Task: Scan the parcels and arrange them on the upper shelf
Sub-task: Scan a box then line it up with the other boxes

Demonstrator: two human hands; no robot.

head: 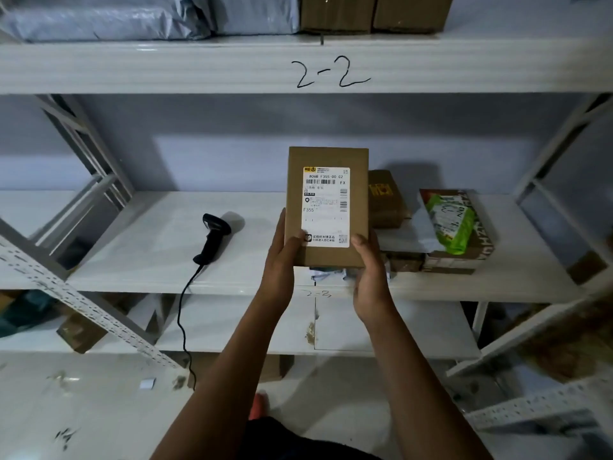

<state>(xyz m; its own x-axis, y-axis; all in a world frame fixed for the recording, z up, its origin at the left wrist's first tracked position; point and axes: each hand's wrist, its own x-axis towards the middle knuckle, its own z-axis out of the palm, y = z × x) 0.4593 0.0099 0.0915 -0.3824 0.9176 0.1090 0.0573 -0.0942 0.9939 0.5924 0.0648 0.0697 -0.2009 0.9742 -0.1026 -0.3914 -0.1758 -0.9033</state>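
Both my left hand (282,257) and right hand (368,270) grip the labelled cardboard parcel (327,207) at frame centre, long axis vertical, label facing me.

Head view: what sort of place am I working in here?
Probably a parcel storeroom or courier pickup point: metal shelving hand-marked 2-2, a corded barcode scanner lying on the shelf, and a cardboard parcel bearing a shipping label.

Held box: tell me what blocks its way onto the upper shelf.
Directly above the held box, two cardboard boxes occupy the upper shelf; grey mailer bags fill its left. Only the right end looks free.
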